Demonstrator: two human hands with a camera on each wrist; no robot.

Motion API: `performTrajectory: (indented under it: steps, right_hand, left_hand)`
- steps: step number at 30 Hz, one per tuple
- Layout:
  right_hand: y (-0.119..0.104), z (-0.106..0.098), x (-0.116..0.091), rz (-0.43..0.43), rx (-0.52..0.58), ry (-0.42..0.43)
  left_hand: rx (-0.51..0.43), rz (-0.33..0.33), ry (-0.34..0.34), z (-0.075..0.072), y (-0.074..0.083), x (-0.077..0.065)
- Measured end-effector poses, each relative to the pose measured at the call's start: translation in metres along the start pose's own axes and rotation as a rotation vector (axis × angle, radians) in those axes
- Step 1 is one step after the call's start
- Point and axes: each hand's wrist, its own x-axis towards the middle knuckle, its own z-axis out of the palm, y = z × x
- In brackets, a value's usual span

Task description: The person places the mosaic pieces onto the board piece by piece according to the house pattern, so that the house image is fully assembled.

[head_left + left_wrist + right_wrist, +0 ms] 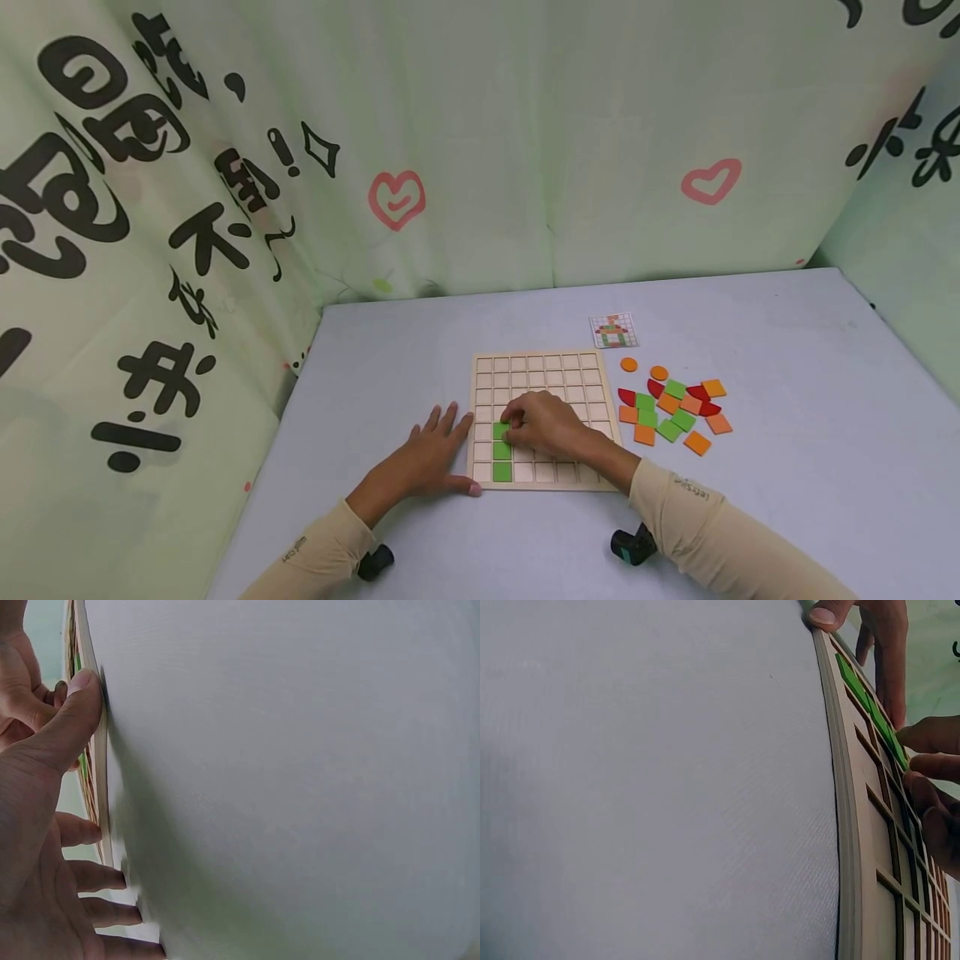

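Note:
A wooden grid board lies on the table, with green square tiles in a column at its lower left. My right hand reaches over the board from the right, thumb and forefinger pinching the uppermost green square tile at its cell. Below that one sit a middle green tile and a lower green tile. My left hand spreads its fingers along the board's left edge, its thumb by the lower left corner. In the left wrist view the left thumb touches the board's side.
Right of the board lie loose green, orange and red pieces, among them an orange disc and a red quarter-round piece. A small pattern card rests behind the board. A printed curtain hangs beyond the table.

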Motion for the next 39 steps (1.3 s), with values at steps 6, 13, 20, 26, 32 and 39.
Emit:
performTrajectory:
  steps: [6,13,20,26,32,39]
  right_hand:
    - [-0.001,-0.006,-0.004,-0.011,0.010,-0.027]
    - [0.014,-0.022,-0.017,-0.078,0.031,-0.080]
    - [0.043,-0.049,-0.035,-0.113,0.063,-0.096]
    - [0.068,-0.078,-0.054,-0.077,0.067,-0.054]
    - [0.091,-0.108,-0.075,-0.061,0.068,0.039]
    - [0.108,-0.130,-0.097,0.022,0.020,0.164]
  left_hand:
    - [-0.012,-0.001,0.001,-0.002,0.001,-0.001]
    - [-0.015,0.008,0.008,-0.002,0.001,-0.003]
    - [-0.023,0.006,0.015,-0.001,0.001,-0.003]
    - [-0.013,0.007,0.013,0.000,0.001,-0.003]
    - [-0.011,0.004,0.008,-0.001,0.001,-0.002]
    - [-0.007,-0.001,0.003,-0.001,0.001,-0.002]
